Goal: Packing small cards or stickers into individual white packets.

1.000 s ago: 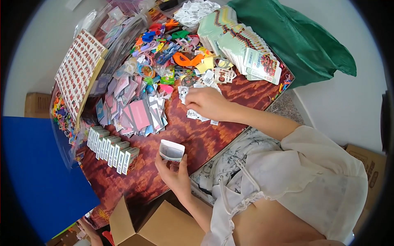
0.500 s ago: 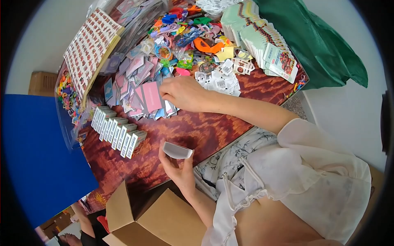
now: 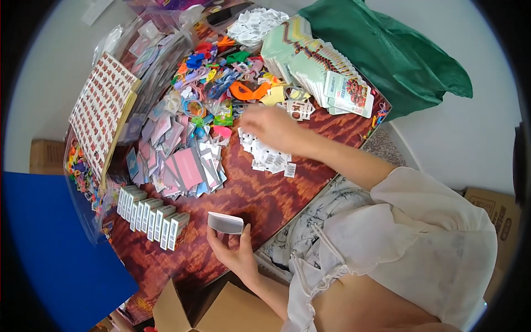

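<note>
My left hand grasps a small open box near the edge of the desk, fingers at its sides. My right hand is by the white tags; whether its fingers grip anything, I cannot tell.

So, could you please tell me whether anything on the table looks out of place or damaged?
A few colourful bits lie at the right corner of the table, apart from the trinket heap, so they look strayed. Nothing looks clearly damaged.
</note>
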A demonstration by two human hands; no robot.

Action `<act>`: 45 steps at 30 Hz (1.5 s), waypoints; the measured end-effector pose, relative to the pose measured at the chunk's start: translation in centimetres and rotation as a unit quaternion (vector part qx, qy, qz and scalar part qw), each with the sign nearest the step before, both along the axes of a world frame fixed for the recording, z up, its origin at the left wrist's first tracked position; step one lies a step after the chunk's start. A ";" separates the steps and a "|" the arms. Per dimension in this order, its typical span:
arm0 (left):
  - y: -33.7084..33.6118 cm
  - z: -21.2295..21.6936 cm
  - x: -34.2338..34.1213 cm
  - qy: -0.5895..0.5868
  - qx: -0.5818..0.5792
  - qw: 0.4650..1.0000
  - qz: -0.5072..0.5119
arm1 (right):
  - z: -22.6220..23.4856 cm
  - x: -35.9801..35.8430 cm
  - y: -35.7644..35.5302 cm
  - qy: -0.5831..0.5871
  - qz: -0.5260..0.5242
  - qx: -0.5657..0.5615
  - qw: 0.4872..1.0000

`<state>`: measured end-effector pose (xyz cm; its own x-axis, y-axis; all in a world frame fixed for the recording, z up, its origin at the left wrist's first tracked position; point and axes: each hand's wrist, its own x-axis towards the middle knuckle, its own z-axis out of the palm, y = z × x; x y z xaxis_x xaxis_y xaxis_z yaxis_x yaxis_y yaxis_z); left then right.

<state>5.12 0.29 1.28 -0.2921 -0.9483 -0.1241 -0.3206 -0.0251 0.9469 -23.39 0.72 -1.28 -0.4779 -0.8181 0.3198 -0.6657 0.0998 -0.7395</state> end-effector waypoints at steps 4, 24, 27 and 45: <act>0.1 0.1 -0.5 0.012 0.013 1.000 -0.012 | 0.6 -5.1 -0.5 0.100 -0.106 0.016 0.989; 0.2 0.4 -0.8 -0.037 0.002 0.999 -0.012 | 3.1 -8.2 0.2 -0.372 0.073 -0.137 0.915; 0.2 0.2 -0.9 -0.034 0.002 0.999 -0.014 | 2.3 -7.8 0.1 -0.337 0.089 -0.041 0.936; -0.2 -0.2 -1.3 -0.035 -0.033 0.998 -0.028 | -1.7 -3.5 0.3 0.203 -0.003 0.109 0.973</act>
<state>3.85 0.12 1.12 -0.3384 -0.9373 -0.0834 -0.3848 0.0569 0.9212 -26.88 0.97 -2.99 -0.3524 -0.8857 0.3022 -0.8979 0.2289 -0.3761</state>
